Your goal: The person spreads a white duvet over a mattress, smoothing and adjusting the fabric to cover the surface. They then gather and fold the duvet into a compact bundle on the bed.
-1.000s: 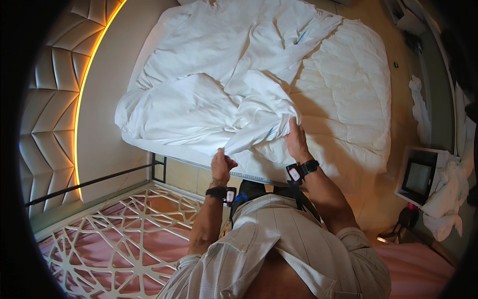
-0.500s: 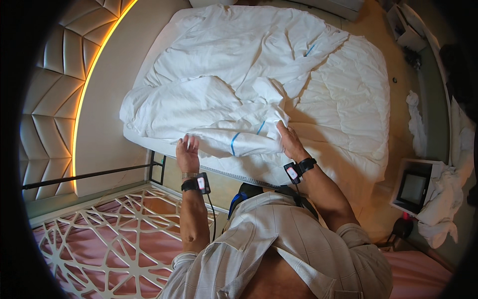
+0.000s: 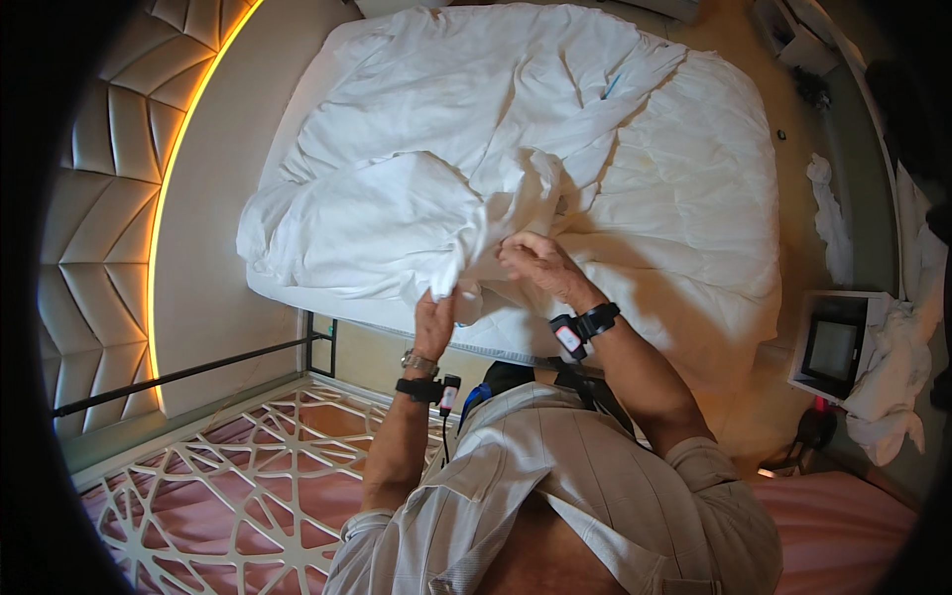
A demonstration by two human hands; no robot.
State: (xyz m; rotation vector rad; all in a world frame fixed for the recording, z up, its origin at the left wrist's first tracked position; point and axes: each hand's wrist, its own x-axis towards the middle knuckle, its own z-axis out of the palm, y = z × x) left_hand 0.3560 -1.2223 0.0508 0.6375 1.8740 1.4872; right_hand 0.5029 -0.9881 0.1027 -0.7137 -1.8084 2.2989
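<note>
A white duvet cover (image 3: 372,223) lies bunched over the left and middle of the bed, its near edge gathered in loose folds. My left hand (image 3: 434,322) is closed on that near edge and lifts a corner of the cloth. Just right of it, my right hand (image 3: 543,266) has its fingers curled in a pinch against the raised folds; the fingertips are partly hidden. A quilted white duvet (image 3: 684,198) spreads over the right part of the bed, next to the cover. A short blue stripe (image 3: 611,86) shows on the cover's far part.
A padded headboard wall with a lit strip (image 3: 159,218) rises on the left. Close to my left arm are a black rail (image 3: 188,375) and a white lattice panel (image 3: 268,486) over pink cloth. On the right stand a white box-like cabinet (image 3: 838,347) and heaped white cloth (image 3: 888,397).
My left hand has moved right and closed on the cover's edge. My right hand has shifted left, closer to it. The blue-striped near flap has been folded up out of sight.
</note>
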